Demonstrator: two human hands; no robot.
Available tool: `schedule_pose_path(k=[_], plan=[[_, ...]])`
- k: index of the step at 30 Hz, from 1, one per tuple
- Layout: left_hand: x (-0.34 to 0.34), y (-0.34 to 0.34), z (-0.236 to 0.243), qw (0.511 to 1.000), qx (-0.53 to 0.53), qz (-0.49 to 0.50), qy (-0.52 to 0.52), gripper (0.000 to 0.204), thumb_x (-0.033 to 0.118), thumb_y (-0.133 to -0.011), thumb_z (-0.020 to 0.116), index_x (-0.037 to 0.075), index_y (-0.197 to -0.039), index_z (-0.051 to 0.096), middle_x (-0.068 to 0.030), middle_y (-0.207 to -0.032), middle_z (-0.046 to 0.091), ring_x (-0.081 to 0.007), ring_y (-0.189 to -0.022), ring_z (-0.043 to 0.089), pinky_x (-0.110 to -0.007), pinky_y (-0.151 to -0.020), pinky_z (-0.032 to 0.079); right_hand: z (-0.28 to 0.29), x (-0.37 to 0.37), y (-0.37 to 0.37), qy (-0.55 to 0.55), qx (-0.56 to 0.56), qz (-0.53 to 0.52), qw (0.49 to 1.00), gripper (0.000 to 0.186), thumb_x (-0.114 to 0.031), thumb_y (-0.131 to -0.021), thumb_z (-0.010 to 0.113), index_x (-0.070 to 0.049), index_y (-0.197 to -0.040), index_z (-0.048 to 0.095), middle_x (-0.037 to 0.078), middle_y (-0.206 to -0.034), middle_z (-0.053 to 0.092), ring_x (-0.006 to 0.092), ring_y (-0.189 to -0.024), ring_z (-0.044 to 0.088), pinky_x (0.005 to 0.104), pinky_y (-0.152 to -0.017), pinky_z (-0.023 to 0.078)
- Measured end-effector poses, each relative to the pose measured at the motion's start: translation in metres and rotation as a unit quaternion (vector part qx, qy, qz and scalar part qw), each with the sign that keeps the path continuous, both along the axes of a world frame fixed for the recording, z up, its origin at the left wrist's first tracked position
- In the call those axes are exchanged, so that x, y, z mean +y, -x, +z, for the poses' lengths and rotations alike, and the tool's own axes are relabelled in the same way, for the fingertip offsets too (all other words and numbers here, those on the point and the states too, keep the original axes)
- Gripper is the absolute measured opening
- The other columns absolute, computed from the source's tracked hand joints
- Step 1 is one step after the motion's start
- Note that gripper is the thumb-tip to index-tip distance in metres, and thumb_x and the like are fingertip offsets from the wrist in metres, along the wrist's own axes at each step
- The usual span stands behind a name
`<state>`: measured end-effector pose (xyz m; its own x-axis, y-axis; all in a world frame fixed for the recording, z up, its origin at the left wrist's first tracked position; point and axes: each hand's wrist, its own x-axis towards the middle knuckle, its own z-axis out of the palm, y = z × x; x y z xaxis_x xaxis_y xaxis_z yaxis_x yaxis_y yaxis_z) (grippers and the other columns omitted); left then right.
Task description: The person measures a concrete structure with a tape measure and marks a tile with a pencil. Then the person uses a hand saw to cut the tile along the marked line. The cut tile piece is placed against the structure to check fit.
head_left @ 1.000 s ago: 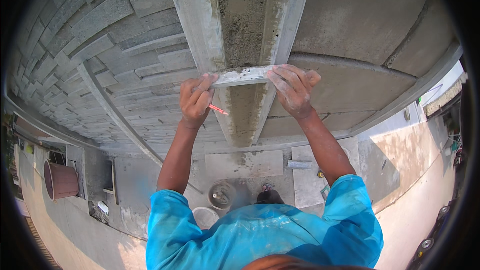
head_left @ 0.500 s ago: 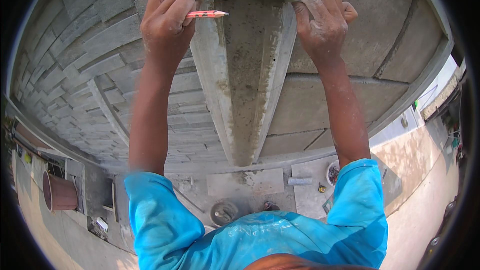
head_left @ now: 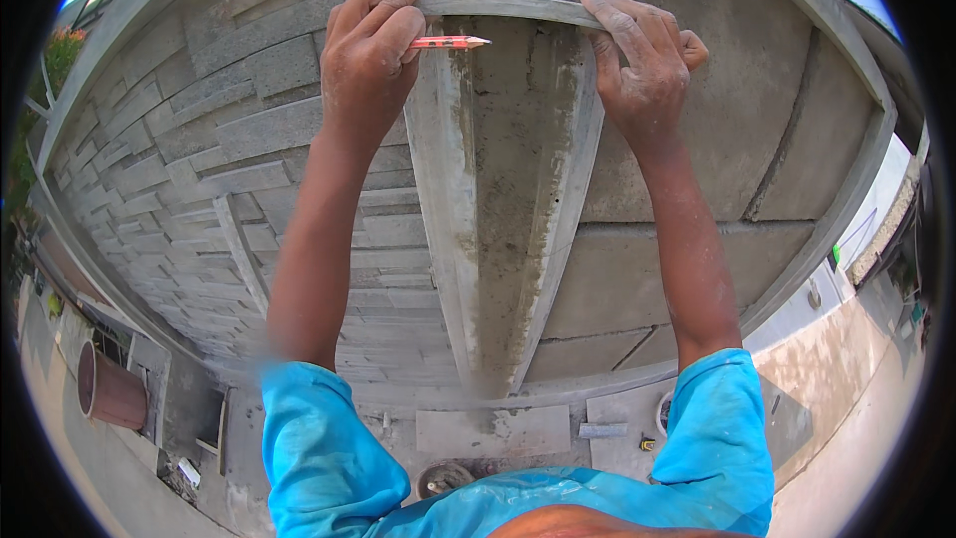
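The person is holding a thin grey bar with both hands, and this bar is lying crosswise in front of the upper part of a cement column, reaching from near its left edge to near its right edge. The left hand is gripping the left end of the bar: the index finger is stretching along the upper side of this end, and the other fingers are curling below it. The same hand is also holding a red pencil, which is coming out from the curled fingers just below the bar, with its sharpened tip pointing to the right, across the column's left border. The right hand is gripping the right end; one fingertip is resting on the top of it, the thumb is lying below, and the little finger is sticking outward, away from the bar. The middle of the bar is spanning the gap between the two hands. Whether it is touching the column's face, I cannot tell. Left of the column, a wall of grey stone strips is spreading behind the left forearm; on the right, smoother wall panels are showing behind the right one. On the ground, a pale flat board is lying near the column's lower end, and a round container is standing nearer to the person's body.
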<state>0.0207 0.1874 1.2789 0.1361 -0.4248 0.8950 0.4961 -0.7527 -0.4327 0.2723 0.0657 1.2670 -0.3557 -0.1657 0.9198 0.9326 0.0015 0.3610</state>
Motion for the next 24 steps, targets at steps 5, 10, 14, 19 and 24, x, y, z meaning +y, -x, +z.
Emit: schedule_pose_path(k=[5, 10, 14, 19, 24], plan=[[-0.004, 0.002, 0.041, 0.999, -0.005, 0.022, -0.027, 0.020, 0.003, -0.081, 0.074, 0.005, -0.074, 0.055, -0.0015, -0.114, 0.076, -0.0241, -0.097, 0.068, -0.036, -0.082, 0.055, 0.048, 0.003, 0.001, -0.056, -0.023, 0.001, 0.998, 0.029, -0.014, -0.088, 0.074, -0.022, -0.116, 0.076, -0.005, -0.105, 0.073, 0.0122, -0.098, 0.065, 0.0331, -0.085, 0.031], [-0.006, -0.002, 0.036, 0.999, -0.011, 0.038, -0.009, 0.021, 0.005, -0.083, 0.074, 0.003, -0.073, 0.055, -0.0015, -0.113, 0.076, -0.0238, -0.096, 0.069, -0.036, -0.080, 0.056, 0.044, -0.013, 0.021, -0.013, 0.003, -0.007, 1.000, 0.022, -0.013, -0.087, 0.068, -0.015, -0.107, 0.076, 0.002, -0.100, 0.073, 0.0199, -0.098, 0.067, 0.0382, -0.084, 0.037], [-0.008, -0.007, 0.052, 0.996, -0.022, 0.043, -0.070, 0.016, 0.005, -0.082, 0.072, 0.004, -0.075, 0.057, -0.0051, -0.109, 0.075, -0.0274, -0.094, 0.067, -0.039, -0.078, 0.055, 0.057, -0.008, 0.015, -0.051, -0.009, 0.017, 0.999, 0.022, -0.013, -0.088, 0.066, -0.014, -0.107, 0.076, 0.003, -0.101, 0.073, 0.0207, -0.096, 0.067, 0.0386, -0.086, 0.037], [-0.027, -0.013, 0.097, 0.991, -0.036, 0.041, -0.126, 0.009, 0.007, -0.081, 0.068, 0.003, -0.077, 0.061, -0.0123, -0.102, 0.072, -0.0347, -0.089, 0.064, -0.044, -0.075, 0.053, 0.086, -0.013, 0.021, -0.092, 0.023, 0.006, 0.995, 0.023, -0.013, -0.087, 0.067, -0.014, -0.107, 0.077, 0.003, -0.102, 0.074, 0.0213, -0.098, 0.066, 0.0391, -0.086, 0.037], [-0.009, -0.014, 0.077, 0.998, -0.033, 0.039, -0.038, 0.011, 0.006, -0.080, 0.067, 0.002, -0.074, 0.059, -0.0117, -0.107, 0.074, -0.0343, -0.092, 0.063, -0.042, -0.080, 0.053, 0.075, -0.005, 0.006, -0.063, 0.016, 0.003, 0.998, 0.022, -0.013, -0.085, 0.067, -0.014, -0.105, 0.076, 0.004, -0.103, 0.074, 0.0227, -0.101, 0.066, 0.0396, -0.088, 0.037]])
